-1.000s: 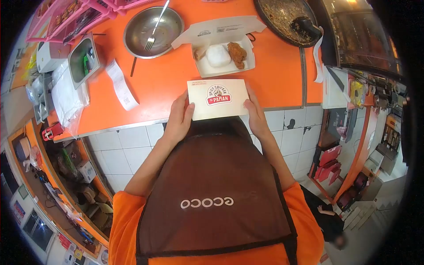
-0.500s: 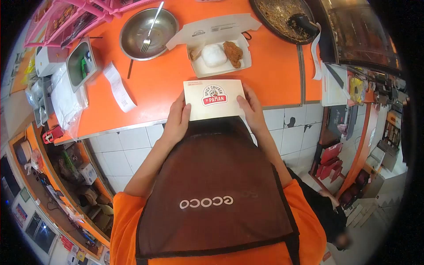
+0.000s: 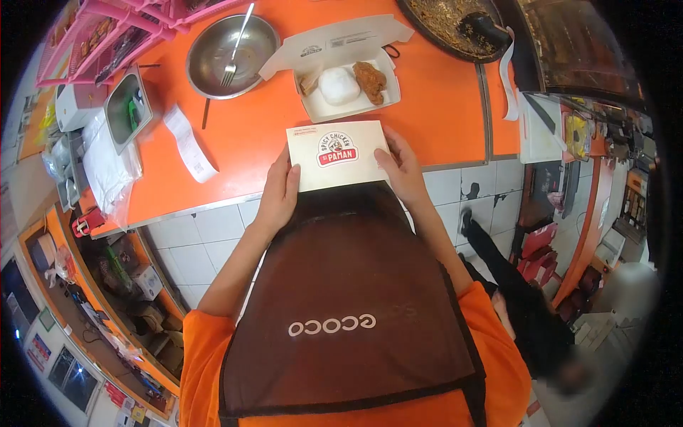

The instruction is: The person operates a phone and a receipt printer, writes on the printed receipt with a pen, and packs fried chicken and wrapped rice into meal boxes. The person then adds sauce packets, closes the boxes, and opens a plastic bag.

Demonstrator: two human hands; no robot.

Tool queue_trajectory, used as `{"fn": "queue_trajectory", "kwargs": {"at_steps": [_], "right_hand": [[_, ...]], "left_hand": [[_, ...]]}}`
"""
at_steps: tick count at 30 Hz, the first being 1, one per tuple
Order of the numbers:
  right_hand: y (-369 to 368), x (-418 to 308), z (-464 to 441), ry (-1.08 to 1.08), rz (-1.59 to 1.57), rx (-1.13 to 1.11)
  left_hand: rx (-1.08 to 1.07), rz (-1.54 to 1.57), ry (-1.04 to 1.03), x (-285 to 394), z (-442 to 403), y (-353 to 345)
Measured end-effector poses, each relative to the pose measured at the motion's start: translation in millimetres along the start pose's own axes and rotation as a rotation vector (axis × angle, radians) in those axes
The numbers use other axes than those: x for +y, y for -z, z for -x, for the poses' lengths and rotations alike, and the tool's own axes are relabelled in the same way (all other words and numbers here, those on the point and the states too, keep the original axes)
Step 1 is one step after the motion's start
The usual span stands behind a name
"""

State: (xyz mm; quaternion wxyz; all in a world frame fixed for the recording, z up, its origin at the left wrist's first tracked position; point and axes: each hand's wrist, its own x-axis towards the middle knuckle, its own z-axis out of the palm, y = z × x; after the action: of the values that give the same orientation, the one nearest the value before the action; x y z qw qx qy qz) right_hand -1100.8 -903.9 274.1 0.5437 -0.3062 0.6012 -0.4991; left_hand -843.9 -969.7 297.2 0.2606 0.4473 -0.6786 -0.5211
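Note:
A closed cardboard food box (image 3: 306, 167) with a "Spicy Chicken di Paman" print is held level at the table's front edge. My left hand (image 3: 279, 192) grips its left side, thumb on top. On the right side my right hand (image 3: 403, 171) holds it the same way, fingers partly hidden beneath. Just beyond it, an open food box (image 3: 348, 112) stands on the orange table (image 3: 245, 149). Inside lie a white mound that looks like rice (image 3: 339, 86) and a piece of fried chicken (image 3: 370, 82).
A metal bowl (image 3: 203, 60) with a fork (image 3: 235, 50) stands at the back left, near pink baskets (image 3: 128, 28). A paper receipt (image 3: 188, 146) and a metal container (image 3: 117, 114) lie left. A dark pan (image 3: 427, 21) is back right. A person in black (image 3: 530, 313) is at lower right.
My view has shifted slightly, so the table things sit a little further left. Both hands keep hold of the closed box. The person in black at right shows more fully, one leg stretched out.

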Motion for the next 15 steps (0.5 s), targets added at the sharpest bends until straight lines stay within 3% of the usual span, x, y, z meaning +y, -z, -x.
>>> {"fn": "queue_trajectory", "kwargs": {"at_steps": [2,5,8,11,15], "right_hand": [[-7,-10,4,0.100,0.008,-0.013],[-6,3,-1,-0.041,0.111,-0.010],[-9,-7,6,0.085,0.159,-0.020],[-6,14,-3,0.048,0.281,0.051],[-1,18,-2,-0.077,0.296,-0.060]], "left_hand": [[0.028,0.005,-0.024,-1,3,-2],[-0.019,0.033,0.011,-8,8,0],[-0.047,0.045,0.011,0,3,5],[-0.082,0.020,0.054,-9,6,11],[-0.044,0.000,0.086,-22,8,8]]}}
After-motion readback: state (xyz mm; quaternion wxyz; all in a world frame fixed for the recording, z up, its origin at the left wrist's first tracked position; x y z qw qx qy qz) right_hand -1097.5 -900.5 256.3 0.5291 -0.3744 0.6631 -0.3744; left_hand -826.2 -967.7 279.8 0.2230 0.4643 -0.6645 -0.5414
